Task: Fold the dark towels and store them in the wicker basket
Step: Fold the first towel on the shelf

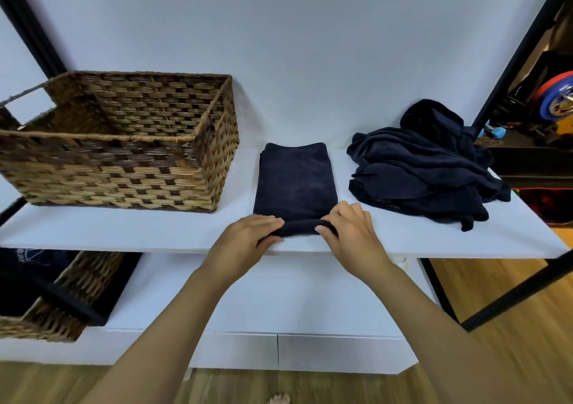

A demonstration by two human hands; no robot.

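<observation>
A dark navy towel lies folded into a narrow strip in the middle of the white shelf. Its near end is rolled up into a small roll. My left hand pinches the left end of that roll, and my right hand pinches the right end. The wicker basket stands on the shelf to the left of the towel, and I see nothing inside it. A heap of unfolded dark towels lies to the right of the folded one.
A second wicker basket with dark cloth in it sits on the lower shelf at the left. Black frame posts rise at both sides. Behind the right post are weight plates. Wooden floor lies below.
</observation>
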